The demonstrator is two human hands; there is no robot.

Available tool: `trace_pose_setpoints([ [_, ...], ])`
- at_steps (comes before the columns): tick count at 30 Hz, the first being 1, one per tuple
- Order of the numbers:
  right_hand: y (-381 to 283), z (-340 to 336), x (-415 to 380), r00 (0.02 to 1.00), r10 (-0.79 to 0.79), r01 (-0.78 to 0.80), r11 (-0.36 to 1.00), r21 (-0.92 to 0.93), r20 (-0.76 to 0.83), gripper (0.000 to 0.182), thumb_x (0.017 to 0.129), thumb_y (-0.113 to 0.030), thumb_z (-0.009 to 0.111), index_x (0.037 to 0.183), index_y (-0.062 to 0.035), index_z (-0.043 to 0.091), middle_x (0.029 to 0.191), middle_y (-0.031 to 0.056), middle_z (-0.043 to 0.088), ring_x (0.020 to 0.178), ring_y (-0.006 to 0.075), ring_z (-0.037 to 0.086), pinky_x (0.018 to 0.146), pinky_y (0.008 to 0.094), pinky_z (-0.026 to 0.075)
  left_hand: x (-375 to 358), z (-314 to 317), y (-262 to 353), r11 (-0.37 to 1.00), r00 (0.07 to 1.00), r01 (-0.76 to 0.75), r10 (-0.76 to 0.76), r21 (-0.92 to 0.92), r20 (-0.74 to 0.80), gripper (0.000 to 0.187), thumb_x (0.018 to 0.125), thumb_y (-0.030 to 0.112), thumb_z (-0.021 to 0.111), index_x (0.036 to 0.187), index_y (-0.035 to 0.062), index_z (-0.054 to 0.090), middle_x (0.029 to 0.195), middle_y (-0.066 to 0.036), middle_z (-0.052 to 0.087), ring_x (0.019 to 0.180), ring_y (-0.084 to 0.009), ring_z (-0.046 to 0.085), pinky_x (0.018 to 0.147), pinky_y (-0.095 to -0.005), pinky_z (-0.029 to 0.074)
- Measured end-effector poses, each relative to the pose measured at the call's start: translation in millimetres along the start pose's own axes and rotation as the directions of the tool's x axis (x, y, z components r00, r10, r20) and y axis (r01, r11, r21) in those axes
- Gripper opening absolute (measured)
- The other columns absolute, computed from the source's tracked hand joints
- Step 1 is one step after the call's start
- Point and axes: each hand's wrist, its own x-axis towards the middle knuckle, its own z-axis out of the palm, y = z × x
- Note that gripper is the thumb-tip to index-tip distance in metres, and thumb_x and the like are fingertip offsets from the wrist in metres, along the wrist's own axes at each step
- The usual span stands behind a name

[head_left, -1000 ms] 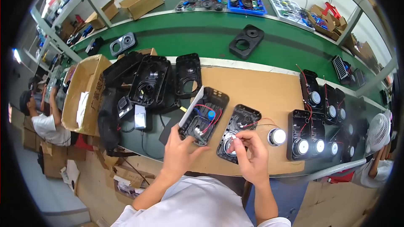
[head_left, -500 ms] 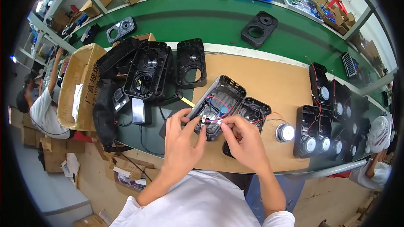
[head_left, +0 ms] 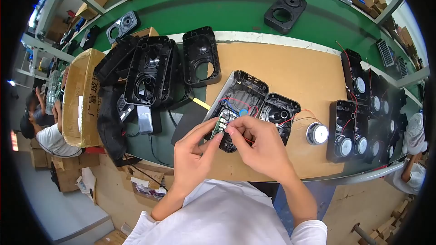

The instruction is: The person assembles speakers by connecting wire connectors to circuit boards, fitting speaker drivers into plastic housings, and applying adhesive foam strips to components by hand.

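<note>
Between its thumb and fingers my left hand grips a small green circuit board. My right hand is pinched at the board's right side, on a small white connector with wires. Both hands are over the lower part of an open grey speaker housing, which has red and blue wires and a blue round part inside. A black speaker panel lies to its right, and wires run from it towards a loose round speaker.
Black housings are piled at the left beside a cardboard box. Housings with speakers stand at the right, near a white fan. A black panel lies on the green surface. Other people are at both sides.
The board has turned so its green face shows, and my right hand has come against it. The view has shifted, so the far bench parts sit higher in the picture.
</note>
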Motion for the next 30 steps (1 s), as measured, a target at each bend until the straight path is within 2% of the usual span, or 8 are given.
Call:
trace_pose_setpoints([
  [1,-1.0,0.0,0.1,1.0,0.002,-0.002,1.0,0.0,0.001,0.015,0.095,-0.009,0.068,0.097,0.0058,0.068,0.072,0.006,0.069,0.056,0.0044,0.05,0.05,0.0252,0.039,0.2,0.2,-0.2,1.0,1.0,-0.002,0.002,-0.005,0.006,0.035,0.094,-0.008,0.064,0.129,-0.0116,0.061,0.135,-0.02,0.061,0.117,-0.0193,0.062,0.094,-0.0283,0.058],
  [3,-3.4,0.2,-0.7,0.999,0.047,-0.047,0.998,-0.042,-0.018,0.013,0.093,-0.012,0.067,0.096,0.0005,0.068,0.075,0.0158,0.071,0.063,0.0289,0.068,0.059,0.0368,0.051,-0.4,-0.2,-1.4,1.0,1.0,0.0,0.0,-0.006,0.01,0.036,0.094,-0.009,0.064,0.129,-0.0115,0.061,0.135,-0.02,0.061,0.118,-0.0193,0.062,0.095,-0.0285,0.058],
  [7,-4.0,-0.9,-1.2,0.996,0.087,-0.087,0.996,-0.027,-0.001,0.013,0.092,-0.011,0.067,0.096,0.0005,0.069,0.076,0.0154,0.071,0.063,0.0258,0.068,0.059,0.0353,0.051,-0.9,0.8,-2.5,1.0,1.0,-0.017,0.017,-0.02,0.021,0.038,0.093,-0.009,0.064,0.131,-0.0105,0.061,0.135,-0.021,0.061,0.12,-0.0199,0.061,0.096,-0.0292,0.058],
  [10,-5.0,-4.1,-1.2,0.99,0.137,-0.139,0.989,0.055,0.028,0.015,0.096,-0.009,0.067,0.095,0.006,0.068,0.067,0.0014,0.063,0.056,0.0031,0.051,0.049,0.0252,0.039,-2.2,2.9,-3.6,0.999,1.0,-0.005,0.007,-0.052,0.024,0.038,0.093,-0.01,0.064,0.131,-0.0097,0.061,0.136,-0.021,0.061,0.122,-0.0207,0.06,0.098,-0.0303,0.057],
  [12,-4.2,-8.0,1.4,0.974,0.2,-0.208,0.975,0.076,0.102,0.013,0.092,-0.009,0.067,0.093,0.0035,0.07,0.075,0.015,0.071,0.061,0.0197,0.066,0.058,0.0329,0.05,-1.7,3.0,-3.1,1.0,0.999,-0.019,0.019,-0.01,0.035,0.038,0.093,-0.01,0.064,0.131,-0.0095,0.061,0.137,-0.02,0.06,0.123,-0.0209,0.06,0.099,-0.031,0.057],
  [27,-2.6,11.9,-7.1,0.991,-0.047,0.009,0.957,-0.29,-0.124,0.01,0.089,-0.011,0.067,0.092,-0.0019,0.067,0.076,0.0165,0.068,0.068,0.0366,0.068,0.059,0.0434,0.051,-2.3,4.5,-10.7,0.983,0.995,-0.093,0.084,0.158,0.061,0.038,0.091,-0.01,0.067,0.128,-0.01,0.063,0.134,-0.02,0.062,0.117,-0.0216,0.064,0.097,-0.0331,0.057],
  [29,-13.2,12.1,-23.3,0.993,0.042,-0.084,0.911,-0.404,-0.112,0.019,0.087,-0.015,0.072,0.102,-0.0058,0.067,0.097,0.0169,0.068,0.09,0.0357,0.07,0.071,0.0451,0.054,-4.8,-0.3,-4.0,0.974,0.993,-0.084,0.065,0.211,0.093,0.04,0.088,-0.008,0.071,0.128,-0.0083,0.064,0.133,-0.018,0.064,0.118,-0.0236,0.065,0.098,-0.0367,0.057],
  [30,-12.7,14.2,-34.2,0.954,-0.175,0.0,0.809,-0.587,-0.242,0.024,0.085,-0.016,0.075,0.106,-0.0067,0.067,0.109,0.0174,0.065,0.103,0.0383,0.064,0.08,0.0477,0.052,-7.3,-7.3,-0.2,0.841,0.948,-0.3,0.212,0.449,0.238,0.042,0.085,-0.004,0.074,0.126,-0.0064,0.066,0.132,-0.017,0.065,0.122,-0.0275,0.063,0.1,-0.0415,0.055],
])
